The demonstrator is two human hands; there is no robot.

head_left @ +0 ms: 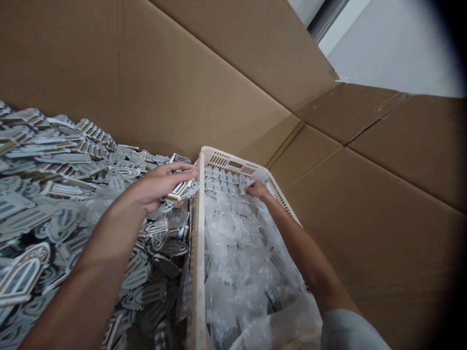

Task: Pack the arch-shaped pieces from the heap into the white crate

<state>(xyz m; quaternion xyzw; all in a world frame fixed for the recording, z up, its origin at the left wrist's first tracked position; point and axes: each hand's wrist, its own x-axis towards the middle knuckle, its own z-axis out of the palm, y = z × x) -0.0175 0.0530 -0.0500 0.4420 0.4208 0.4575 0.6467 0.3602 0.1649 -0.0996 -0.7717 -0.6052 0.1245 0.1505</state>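
Several small arched, window-shaped pieces (181, 190) with white frames and gold edges are held in my left hand (160, 184), its fingers curled around them beside the crate's left wall. Inside the white plastic crate (200, 253), at the far end, similar pieces (222, 181) stand in neat rows. My right hand (257, 189) pinches at the right end of those rows, on one of the arched pieces (242, 184). Crumpled clear plastic sheeting (241, 243) covers the nearer part of the crate, with more pieces faintly visible beneath it.
A large heap of loose arched pieces (65, 189) fills the left side, some of them stacked. Tall brown cardboard walls (204, 92) enclose the heap and crate at the back and right. A pale surface (401, 43) shows beyond the top right edge.
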